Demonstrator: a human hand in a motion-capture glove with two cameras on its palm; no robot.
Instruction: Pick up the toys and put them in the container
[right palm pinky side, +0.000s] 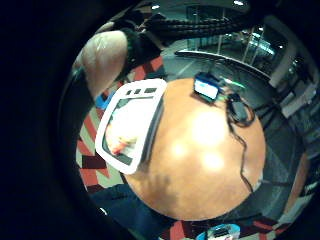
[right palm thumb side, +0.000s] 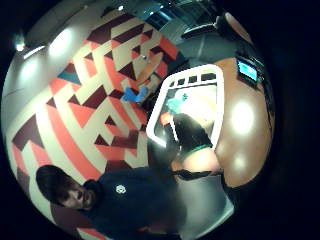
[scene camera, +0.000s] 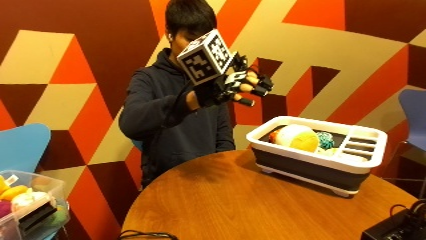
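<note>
Looking at it, your gloved hand hangs empty with fingers relaxed, up high, and the container with toys sits below, off to the side.

toys partly hidden, perhaps plush

A round wooden desk fills the lower middle of the outside view, its top glossy with light reflections. At its near right edge sits a black box with a black cable showing along the front rim — in the palm view a small device with a lit blue screen lies on the desk beside a dark adapter and cord. A blue chair stands at the left, another blue chair at the right. A clear plastic bin of soft coloured items sits at the lower left, off the desk. Behind — a wall of red, orange, tan and maroon shapes.
</note>
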